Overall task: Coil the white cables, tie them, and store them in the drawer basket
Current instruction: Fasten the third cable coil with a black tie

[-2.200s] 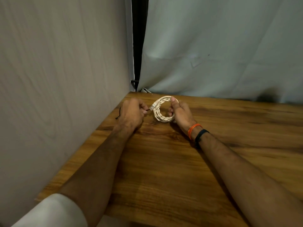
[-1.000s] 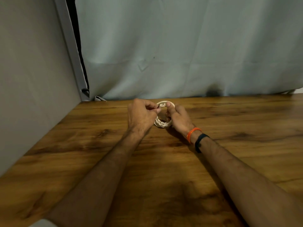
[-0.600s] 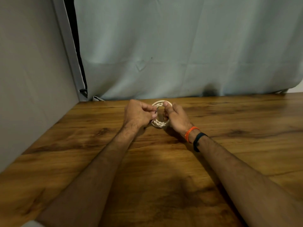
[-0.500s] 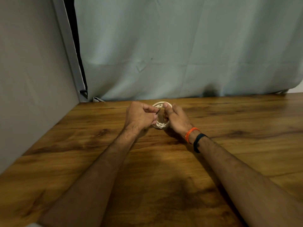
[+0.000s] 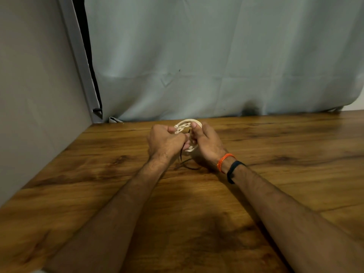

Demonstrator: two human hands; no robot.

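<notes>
A wooden table runs up to a pale blue-grey curtain at the back and a grey panel on the left. Above the table's far middle, the left hand and the right hand, its wrist wearing an orange band and a black band, both grip the coiled white cable between them. The left fingers also pinch a thin black tie trailing to the tabletop.
</notes>
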